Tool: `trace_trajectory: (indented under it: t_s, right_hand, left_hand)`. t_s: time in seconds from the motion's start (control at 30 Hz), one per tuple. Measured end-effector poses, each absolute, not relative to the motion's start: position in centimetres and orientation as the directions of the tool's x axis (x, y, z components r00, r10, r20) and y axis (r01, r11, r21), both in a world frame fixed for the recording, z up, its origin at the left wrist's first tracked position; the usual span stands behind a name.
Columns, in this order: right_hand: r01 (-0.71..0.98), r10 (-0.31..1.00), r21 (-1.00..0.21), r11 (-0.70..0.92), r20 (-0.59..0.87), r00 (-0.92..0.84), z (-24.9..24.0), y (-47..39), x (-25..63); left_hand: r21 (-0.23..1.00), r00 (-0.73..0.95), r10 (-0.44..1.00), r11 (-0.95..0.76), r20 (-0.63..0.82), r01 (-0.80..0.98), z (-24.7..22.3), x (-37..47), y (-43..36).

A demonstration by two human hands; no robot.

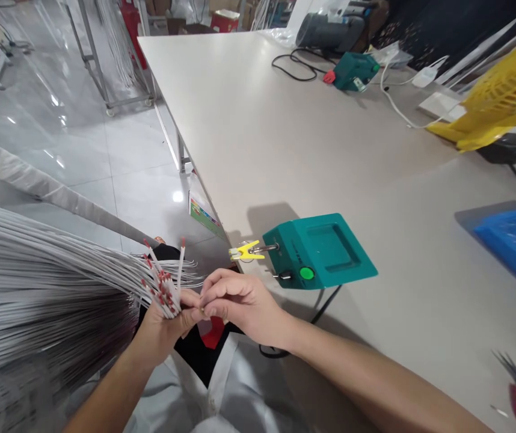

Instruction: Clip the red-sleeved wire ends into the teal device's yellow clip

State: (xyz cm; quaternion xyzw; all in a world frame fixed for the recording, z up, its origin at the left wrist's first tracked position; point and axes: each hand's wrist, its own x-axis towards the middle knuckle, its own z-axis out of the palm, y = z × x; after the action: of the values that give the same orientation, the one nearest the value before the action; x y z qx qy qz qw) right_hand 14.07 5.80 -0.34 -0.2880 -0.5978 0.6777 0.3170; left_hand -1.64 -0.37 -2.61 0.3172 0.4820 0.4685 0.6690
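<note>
Holding, in the left hand [161, 331], a bundle of red-tipped white strands [165, 294], clasped near the base of the thumb, with the tips pointing up and fanning slightly apart. Pinching, between thumb and fingertips of the right hand [253, 304], a tiny piece [202, 308] too small to identify, right against the left fingertips. For a clean pinch, press lightly from both sides, enough to feel the piece without rolling it loose. Best to clasp the bundle low in the palm, leaving the left thumb and forefinger free to steady the piece. Take care not to crush or splay the strands, and work just above the lap, in plain sight. In the left arm, reaching in from the near left, with wrist turned thumb-side up and fingers curled inward. In the right arm, slanting in from the near right over the table [330, 162], with wrist fairly straight, back of the hand largely upward and forefinger bent over the thumb. Both hands touching at the fingertips, just off the near left edge of the table: to the right of the long white wires [59, 264], and to the near left of the green device [285, 255] with its yellow clip [248, 250].
</note>
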Motion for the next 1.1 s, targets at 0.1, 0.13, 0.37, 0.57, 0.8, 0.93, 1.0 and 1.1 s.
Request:
trace_trajectory:
  t_s: [0.1, 0.13, 0.37, 0.57, 0.8, 0.93, 1.0, 1.1]
  right_hand:
    - [-0.108, 0.794, -0.958, -0.267, -0.155, -0.588, -1.0, 5.3, 13.6]
    - [-0.114, 0.800, -0.947, -0.299, -0.184, -0.572, -1.1, 5.2, 13.6]
    - [-0.041, 0.871, -0.978, -0.203, -0.161, -0.463, -0.9, 4.9, 13.8]
    - [0.099, 0.877, -0.993, 0.066, 0.010, -0.480, -1.3, 5.0, 14.2]
    - [0.384, 0.654, -0.618, 0.686, 0.292, -0.697, -2.0, 5.3, 15.2]
    - [0.428, 0.616, -0.483, 0.764, 0.350, -0.705, -1.9, 5.3, 15.2]
    - [0.420, 0.524, -0.320, 0.849, 0.407, -0.748, -1.7, 5.4, 15.2]
    - [0.363, 0.364, -0.082, 0.928, 0.404, -0.839, -1.3, 5.8, 15.2]
  left_hand:
    - [0.852, 0.052, 0.928, 0.360, -0.369, -0.380, -3.2, -1.0, -0.7]
    - [0.849, 0.037, 0.927, 0.357, -0.373, -0.389, -3.3, -0.8, -0.7]
    - [0.829, -0.054, 0.910, 0.349, -0.412, -0.437, -3.3, 0.8, -0.9]
    - [0.824, -0.080, 0.901, 0.350, -0.426, -0.446, -3.8, 1.0, -1.3]
    - [0.911, -0.068, 0.915, 0.384, -0.397, -0.151, -3.2, 0.2, -1.2]
    - [0.918, -0.138, 0.908, 0.389, -0.396, -0.073, -2.6, 0.5, -0.9]
    - [0.924, -0.164, 0.910, 0.381, -0.380, -0.024, -2.4, 0.8, -0.9]
    - [0.930, -0.200, 0.917, 0.363, -0.346, 0.058, -2.2, 1.2, -1.0]
